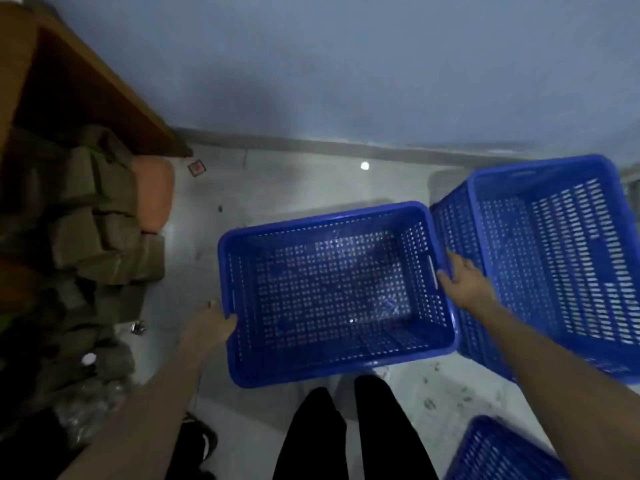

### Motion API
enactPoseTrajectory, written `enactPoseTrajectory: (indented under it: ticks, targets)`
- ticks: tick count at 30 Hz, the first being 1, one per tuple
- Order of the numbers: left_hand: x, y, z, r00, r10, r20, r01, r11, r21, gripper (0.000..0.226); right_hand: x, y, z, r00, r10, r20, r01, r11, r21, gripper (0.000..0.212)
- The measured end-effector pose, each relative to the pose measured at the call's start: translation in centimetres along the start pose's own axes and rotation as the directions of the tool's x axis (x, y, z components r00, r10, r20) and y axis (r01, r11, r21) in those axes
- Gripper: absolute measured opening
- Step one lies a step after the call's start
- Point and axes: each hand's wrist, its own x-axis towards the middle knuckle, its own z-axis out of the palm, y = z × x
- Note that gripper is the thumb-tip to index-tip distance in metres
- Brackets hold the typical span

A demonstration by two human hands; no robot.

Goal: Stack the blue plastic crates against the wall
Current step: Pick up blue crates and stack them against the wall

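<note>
A blue perforated plastic crate (334, 367) is held level in front of me, above the pale floor. My left hand (211, 323) grips its left rim near the front corner. My right hand (462, 280) grips its right rim. A second blue crate (554, 244), taller in view, stands on the floor just to the right, touching the held crate's right side and close to the blue wall (346, 71). A third blue crate (498, 452) shows partly at the bottom right corner.
A wooden table (86, 84) stands at the left with brown packed bundles (104, 216) and an orange cushion (154, 194) stacked beneath and beside it. My legs in black trousers (346, 434) are below the held crate. Bare floor (294, 181) lies between crate and wall.
</note>
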Motion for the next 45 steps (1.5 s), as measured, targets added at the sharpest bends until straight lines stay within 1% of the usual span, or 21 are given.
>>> enactPoseTrajectory:
  ticks: [2,5,7,8,10,12,15,17,18,22,24,26,28,31,34,37,38,40,42,44,45]
  targets:
    - [3.5,-1.6,2.6,0.996,-0.061,-0.059,0.057,0.997,-0.057,0.05,2.6,1.5,2.2,0.996,0.088,-0.033,-0.085,0.994,0.073,0.063]
    - [7.1,-3.1,6.3,0.981,-0.184,-0.054,0.168,0.959,-0.229,0.052,6.1,3.7,5.1,0.972,0.233,-0.016,-0.226,0.956,0.185,0.064]
    - [8.8,-3.6,8.4,0.967,-0.253,-0.034,0.231,0.923,-0.309,0.056,7.8,4.6,6.5,0.96,0.281,0.015,-0.273,0.917,0.292,0.066]
    - [9.3,-3.5,8.9,0.96,-0.28,-0.024,0.254,0.903,-0.345,0.048,8.5,4.8,7.0,0.956,0.291,0.035,-0.287,0.902,0.324,0.065]
    - [11.4,-3.7,10.0,0.952,-0.303,0.051,0.291,0.835,-0.466,0.011,10.3,5.2,8.1,0.945,0.311,0.097,-0.325,0.875,0.359,0.063]
    - [12.5,-3.8,10.9,0.953,-0.298,0.062,0.281,0.782,-0.556,0.026,11.0,5.0,9.0,0.938,0.32,0.133,-0.346,0.842,0.413,0.058]
    - [12.7,-4.3,11.6,0.942,-0.334,0.036,0.248,0.621,-0.743,0.021,11.4,5.1,8.9,0.904,0.405,0.133,-0.397,0.685,0.611,0.043]
    - [11.8,-4.0,11.5,0.932,-0.363,0.019,0.222,0.527,-0.82,0.038,11.2,5.3,8.2,0.883,0.443,0.158,-0.407,0.552,0.728,0.027]
    - [11.3,-3.7,11.1,0.928,-0.372,-0.004,0.197,0.501,-0.843,0.042,11.0,5.4,7.5,0.878,0.451,0.161,-0.396,0.495,0.773,0.022]
    - [9.4,-1.9,7.9,0.924,-0.376,-0.065,0.109,0.423,-0.899,0.039,9.9,4.4,3.6,0.843,0.511,0.167,-0.358,0.3,0.884,0.029]
    - [8.2,-0.4,5.0,0.93,-0.352,-0.105,0.057,0.421,-0.905,0.036,8.6,3.3,0.2,0.834,0.521,0.182,-0.336,0.217,0.916,0.03]
    - [7.4,0.2,3.1,0.929,-0.35,-0.122,0.051,0.446,-0.894,0.035,7.9,3.3,-1.4,0.836,0.514,0.193,-0.327,0.183,0.927,0.027]
    - [5.9,1.5,0.4,0.931,-0.341,-0.131,0.044,0.46,-0.887,0.034,6.6,2.6,-4.3,0.84,0.503,0.205,-0.319,0.152,0.935,0.016]
    - [4.6,2.9,-3.7,0.937,-0.317,-0.148,0.035,0.506,-0.862,0.033,5.7,1.3,-8.2,0.843,0.494,0.212,-0.305,0.114,0.946,0.015]
    - [5.1,4.1,-7.2,0.949,-0.284,-0.136,0.031,0.513,-0.858,0.036,5.6,-0.2,-11.3,0.848,0.497,0.186,-0.277,0.116,0.954,0.012]
    - [6.1,5.8,-10.2,0.962,-0.23,-0.15,0.009,0.572,-0.82,0.044,6.7,-1.5,-13.2,0.85,0.497,0.175,-0.26,0.107,0.96,0.011]
    - [6.6,6.4,-11.1,0.961,-0.231,-0.151,0.008,0.57,-0.822,0.045,7.4,-2.0,-13.6,0.848,0.502,0.172,-0.255,0.101,0.962,0.01]
    - [8.7,7.3,-12.4,0.96,-0.246,-0.134,0.026,0.556,-0.831,0.041,8.6,-3.2,-14.3,0.829,0.531,0.176,-0.271,0.107,0.957,0.012]
    - [10.9,8.3,-13.6,0.968,-0.242,-0.069,0.064,0.503,-0.862,0.037,10.1,-4.3,-14.4,0.797,0.58,0.169,-0.302,0.141,0.943,0.009]
    - [13.1,9.5,-14.8,0.974,-0.227,-0.027,0.09,0.492,-0.866,0.032,12.2,-5.3,-14.5,0.763,0.624,0.168,-0.334,0.158,0.929,0.012]
    - [14.4,9.8,-15.2,0.976,-0.216,-0.023,0.093,0.511,-0.855,0.026,13.2,-5.9,-14.5,0.751,0.638,0.173,-0.351,0.163,0.922,0.016]
